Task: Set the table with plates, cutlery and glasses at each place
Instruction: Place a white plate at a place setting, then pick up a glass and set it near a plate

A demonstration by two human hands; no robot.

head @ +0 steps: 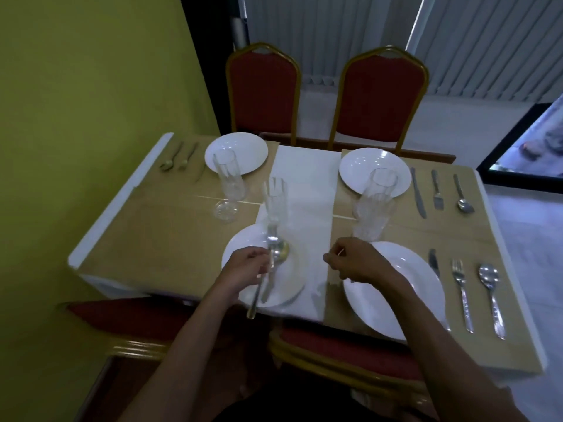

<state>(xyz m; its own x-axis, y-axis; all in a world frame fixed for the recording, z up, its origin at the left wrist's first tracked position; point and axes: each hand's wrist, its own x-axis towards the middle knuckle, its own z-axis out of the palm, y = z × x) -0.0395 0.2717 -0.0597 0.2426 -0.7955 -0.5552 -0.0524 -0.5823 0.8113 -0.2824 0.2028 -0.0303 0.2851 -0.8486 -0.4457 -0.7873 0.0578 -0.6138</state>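
Fingers of the left hand (pixel 246 267) grip the steel cutlery bundle (pixel 277 254), handles toward the person, above the near-left round white plate (pixel 293 284).

Glossy white ceramic plates (pixel 393 287), shiny metal cutlery (pixel 463 295), clear ribbed glass tumblers (pixel 228 175); matt tan wooden tabletop (pixel 170 236).

— What sort of place is this?
— A restaurant or banquet room, I'd say. The table (pixel 170 239) is laid for 4, with white plates (pixel 236 153), tall glasses (pixel 228 175) and cutlery (pixel 437 193) in neat rows.
— Couldn't it be a home?
— The chairs (pixel 263 92) say otherwise: 2 red padded ones with gold metal frames, the banquet kind, and a matching red seat (pixel 350 345) on the near side. There's also a white runner (pixel 304 178) down the middle and long blinds (pixel 335 35) behind.
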